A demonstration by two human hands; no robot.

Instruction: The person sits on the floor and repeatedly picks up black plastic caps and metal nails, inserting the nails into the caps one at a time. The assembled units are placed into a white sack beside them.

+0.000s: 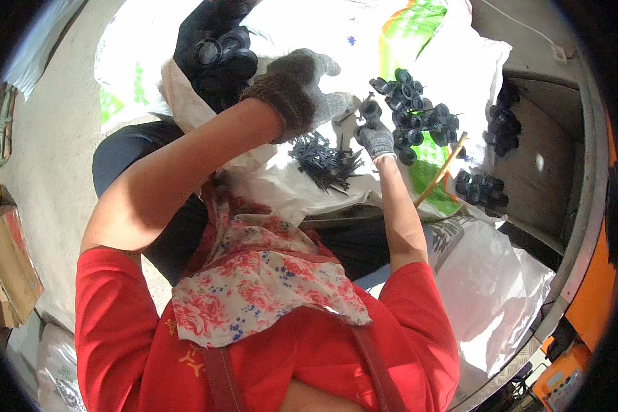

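Observation:
My right hand (376,139), in a grey knitted glove, closes on a black plastic ring-shaped part (369,111). Close to that part's left side are the fingertips of my left hand (302,93), also gloved. One left finger sticks out on the far side, while the nearer fingertips press together; what they pinch is too small to make out. Below the left hand lies a heap of thin black plastic slivers (326,161). Several similar black ring parts (415,110) lie in a loose pile right of my right hand.
White and green plastic sacking (288,189) spreads under the work. More black parts fill a bag (226,58) at the far left and lie at the right edge (484,189). A thin wooden stick (443,168) slants beside my right forearm. A cardboard box (10,257) stands far left.

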